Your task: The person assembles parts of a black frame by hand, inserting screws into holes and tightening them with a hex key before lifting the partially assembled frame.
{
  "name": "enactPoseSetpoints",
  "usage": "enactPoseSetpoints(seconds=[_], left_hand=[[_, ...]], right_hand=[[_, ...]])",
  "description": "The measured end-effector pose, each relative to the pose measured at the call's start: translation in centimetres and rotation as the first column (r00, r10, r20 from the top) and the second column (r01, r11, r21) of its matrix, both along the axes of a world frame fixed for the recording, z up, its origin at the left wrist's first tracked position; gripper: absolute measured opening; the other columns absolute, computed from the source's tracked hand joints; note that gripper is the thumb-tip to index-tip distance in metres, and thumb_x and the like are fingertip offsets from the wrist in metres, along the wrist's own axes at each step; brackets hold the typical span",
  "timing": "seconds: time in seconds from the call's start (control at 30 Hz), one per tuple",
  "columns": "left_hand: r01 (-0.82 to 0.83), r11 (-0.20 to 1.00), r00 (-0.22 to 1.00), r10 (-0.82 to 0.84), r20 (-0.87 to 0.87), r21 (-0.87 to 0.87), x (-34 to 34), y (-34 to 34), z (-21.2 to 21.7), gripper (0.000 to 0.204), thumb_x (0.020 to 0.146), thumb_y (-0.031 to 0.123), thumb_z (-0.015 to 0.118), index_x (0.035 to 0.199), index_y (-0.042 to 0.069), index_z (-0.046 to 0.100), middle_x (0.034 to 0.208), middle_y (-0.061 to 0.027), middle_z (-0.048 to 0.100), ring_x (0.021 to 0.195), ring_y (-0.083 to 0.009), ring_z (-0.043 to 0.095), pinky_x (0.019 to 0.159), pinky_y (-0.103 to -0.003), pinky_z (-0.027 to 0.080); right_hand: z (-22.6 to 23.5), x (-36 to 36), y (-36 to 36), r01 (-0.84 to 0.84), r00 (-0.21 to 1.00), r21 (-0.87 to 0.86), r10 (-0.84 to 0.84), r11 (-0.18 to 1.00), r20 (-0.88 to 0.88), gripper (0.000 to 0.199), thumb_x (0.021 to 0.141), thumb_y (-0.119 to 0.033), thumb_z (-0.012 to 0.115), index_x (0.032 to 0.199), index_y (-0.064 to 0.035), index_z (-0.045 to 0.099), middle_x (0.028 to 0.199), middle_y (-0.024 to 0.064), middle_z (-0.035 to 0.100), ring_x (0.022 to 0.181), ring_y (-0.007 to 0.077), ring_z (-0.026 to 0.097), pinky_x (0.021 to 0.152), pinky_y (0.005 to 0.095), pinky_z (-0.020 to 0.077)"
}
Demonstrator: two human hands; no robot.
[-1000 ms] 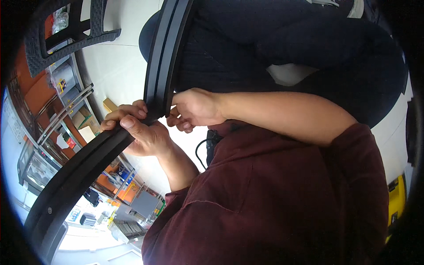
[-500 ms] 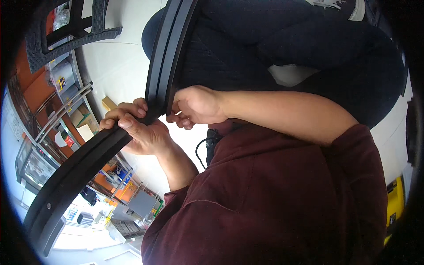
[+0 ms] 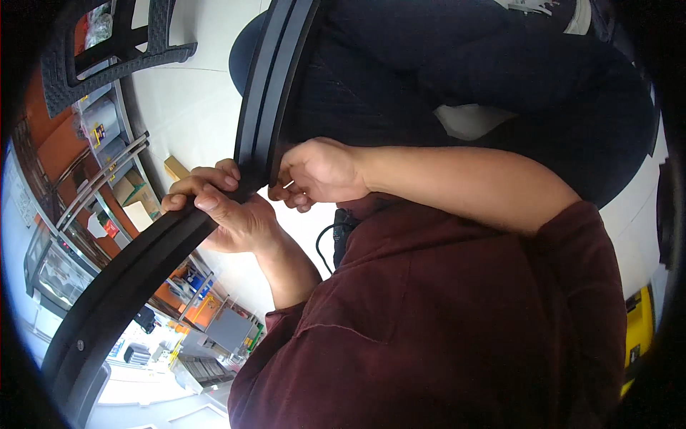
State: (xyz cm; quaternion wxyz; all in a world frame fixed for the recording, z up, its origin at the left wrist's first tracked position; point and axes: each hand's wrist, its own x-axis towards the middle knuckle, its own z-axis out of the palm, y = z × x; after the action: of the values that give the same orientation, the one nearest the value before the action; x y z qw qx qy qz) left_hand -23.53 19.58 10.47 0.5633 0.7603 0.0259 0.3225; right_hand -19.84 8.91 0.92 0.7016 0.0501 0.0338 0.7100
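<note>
- Black, matt plastic or metal, by the look of it: a long grooved frame [image 3: 136,275] whose near-left length slants out to the left edge and is cut off there, so its end is lost. A small round spot [image 3: 80,345], perhaps a screw, marks its face.
- Far left, a dark textured panel [image 3: 128,68] with openings, partly cut off; below it stand shelves [image 3: 131,125] of small goods, too bent and crowded to make out.
- Left hand [image 3: 232,214]: grasping the near-left length just beside the corner, thumb across the upper face, fingertips over the far rim.
- Corner [image 3: 250,184] between the 2 hands: this is the relation that counts. From it 1 long axis slants near and left, while the other, the far length [image 3: 271,93], runs away to the far edge and out of view. Whether the 2 lengths are joined or merely butted together, I cannot tell.
- Right hand [image 3: 320,171]: fingers curled, just right of the corner and nearer the far length's end. Its fingertips go behind the frame; I cannot tell whether they pinch something or only touch.
- Rightward, dark trousers [image 3: 529,86] and a maroon top [image 3: 443,300]; at the right edge, a yellow object [image 3: 641,322], cut off.
</note>
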Motion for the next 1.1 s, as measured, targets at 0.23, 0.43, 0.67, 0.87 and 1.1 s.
enactPoseSetpoints(seconds=[0.23, 0.43, 0.67, 0.87, 1.1], left_hand=[[0.010, 1.000, 1.000, -0.010, 0.008, -0.018, 0.3, -0.6, 0.2, 0.019, 0.101, 0.024, 0.066, 0.112, 0.014, 0.055, 0.080, 0.0018, 0.050, 0.072, -0.0114, 0.050, 0.065, -0.029, 0.045], [-0.022, 1.000, 1.000, 0.022, 0.014, -0.005, 0.3, -0.5, 0.1, 0.028, 0.098, 0.026, 0.071, 0.114, 0.014, 0.051, 0.082, 0.0022, 0.048, 0.072, -0.0106, 0.050, 0.067, -0.029, 0.047], [0.061, 0.998, 0.998, -0.061, 0.018, 0.023, -0.1, 0.2, 0.0, 0.025, 0.100, 0.029, 0.066, 0.116, 0.012, 0.056, 0.084, 0.0005, 0.053, 0.076, -0.0129, 0.055, 0.070, -0.031, 0.051], [-0.004, 1.000, 1.000, 0.004, 0.019, -0.023, -0.1, -0.1, -0.3, 0.039, 0.092, 0.033, 0.077, 0.115, 0.015, 0.051, 0.081, 0.0026, 0.047, 0.071, -0.0106, 0.052, 0.067, -0.031, 0.047], [-0.019, 0.998, 1.000, 0.019, 0.012, -0.063, 0.2, -0.2, -0.5, 0.042, 0.090, 0.035, 0.078, 0.117, 0.015, 0.053, 0.081, 0.0034, 0.048, 0.071, -0.0104, 0.053, 0.066, -0.030, 0.047]], right_hand=[[-0.3, -0.3, 1.0, -0.013, 0.997, 0.039, 0.010, 0.999, 0.078, 0.020, 0.102, -0.023, 0.047, 0.091, -0.0092, 0.055, 0.082, 0.0012, 0.050, 0.071, 0.0136, 0.044, 0.066, 0.0311, 0.0386], [-0.9, -1.0, 1.6, 0.040, 0.989, 0.021, -0.043, 0.999, 0.141, 0.021, 0.103, -0.026, 0.051, 0.090, -0.0097, 0.053, 0.078, -0.0005, 0.047, 0.066, 0.0122, 0.041, 0.063, 0.0304, 0.0377], [0.0, -0.5, 0.2, 0.078, 0.996, -0.047, -0.076, 0.996, 0.047, 0.018, 0.101, -0.021, 0.051, 0.110, -0.0074, 0.057, 0.091, 0.0045, 0.054, 0.068, 0.0132, 0.044, 0.065, 0.0298, 0.0394], [0.1, -0.5, 1.1, 0.042, 0.993, -0.065, -0.035, 0.997, 0.109, 0.014, 0.102, -0.021, 0.050, 0.097, -0.0080, 0.056, 0.084, 0.0018, 0.051, 0.067, 0.0124, 0.042, 0.064, 0.0294, 0.0386], [-0.6, -0.6, 1.4, 0.046, 0.991, 0.005, -0.046, 0.999, 0.123, 0.026, 0.100, -0.018, 0.048, 0.076, -0.0144, 0.043, 0.070, -0.0024, 0.040, 0.065, 0.0109, 0.038, 0.064, 0.0287, 0.0360]])
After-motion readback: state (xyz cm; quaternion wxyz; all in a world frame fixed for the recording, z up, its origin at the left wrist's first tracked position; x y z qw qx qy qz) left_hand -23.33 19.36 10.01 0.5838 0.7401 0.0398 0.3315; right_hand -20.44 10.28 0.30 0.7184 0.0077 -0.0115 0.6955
